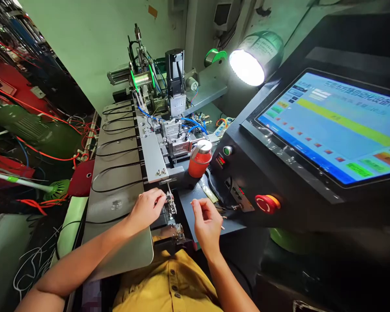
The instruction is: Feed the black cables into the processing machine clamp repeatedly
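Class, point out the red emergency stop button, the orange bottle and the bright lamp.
red emergency stop button (265,203), head view, on its red cap.
orange bottle (199,164), head view, on its body.
bright lamp (246,67), head view, on its lit face.

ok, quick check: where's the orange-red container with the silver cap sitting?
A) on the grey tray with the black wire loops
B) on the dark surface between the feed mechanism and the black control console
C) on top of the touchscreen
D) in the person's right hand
B: the orange-red container stands upright on the dark surface, right of the feed mechanism and left of the control console; neither hand touches it.
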Demonstrator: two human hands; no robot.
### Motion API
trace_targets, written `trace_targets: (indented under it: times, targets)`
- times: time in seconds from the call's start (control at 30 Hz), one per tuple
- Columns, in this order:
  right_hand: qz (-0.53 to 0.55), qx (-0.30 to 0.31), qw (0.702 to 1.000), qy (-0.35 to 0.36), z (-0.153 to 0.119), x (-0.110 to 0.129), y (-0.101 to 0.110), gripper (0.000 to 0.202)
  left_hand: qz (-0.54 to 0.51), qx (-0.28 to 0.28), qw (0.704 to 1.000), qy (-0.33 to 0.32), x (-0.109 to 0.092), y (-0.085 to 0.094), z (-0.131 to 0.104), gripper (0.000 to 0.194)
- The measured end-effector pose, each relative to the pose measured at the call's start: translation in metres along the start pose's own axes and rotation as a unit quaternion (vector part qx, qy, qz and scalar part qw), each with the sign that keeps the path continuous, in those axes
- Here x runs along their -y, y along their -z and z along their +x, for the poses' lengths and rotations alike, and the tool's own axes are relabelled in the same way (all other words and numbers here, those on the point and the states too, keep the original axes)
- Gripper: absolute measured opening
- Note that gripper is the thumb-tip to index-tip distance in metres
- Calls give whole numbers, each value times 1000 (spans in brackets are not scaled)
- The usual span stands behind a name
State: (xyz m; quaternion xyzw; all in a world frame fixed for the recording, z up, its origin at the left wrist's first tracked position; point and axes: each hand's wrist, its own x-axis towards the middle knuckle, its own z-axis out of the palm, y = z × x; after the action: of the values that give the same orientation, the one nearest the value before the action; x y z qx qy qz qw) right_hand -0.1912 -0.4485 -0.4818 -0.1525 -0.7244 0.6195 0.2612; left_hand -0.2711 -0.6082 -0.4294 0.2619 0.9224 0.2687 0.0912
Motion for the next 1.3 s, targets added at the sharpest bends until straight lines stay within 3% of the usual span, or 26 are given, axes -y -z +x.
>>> trace_targets:
  times: [0.43,0.7,0.8,0.93,1.1,1.3]
  targets:
    - [-25,19,999,0,2,-7,-1,29,32,-7,999,3,-1,-3,3,24]
    - [-23,242,970,6,32,-11,-17,33,53,-15,999,-1,-4,-6,8,23]
    - [-1,271,962,20,37,-16,-29,34,59,-14,998,-1,-4,-6,9,23]
    - [42,251,967,27,34,-21,-37,33,83,-45,996,-7,-4,-10,2,17]
    - [49,225,973,20,29,-23,-40,32,165,-107,973,-120,3,-14,-11,24]
    - [30,212,977,22,28,-27,-40,34,249,-41,927,-278,7,-5,-8,31]
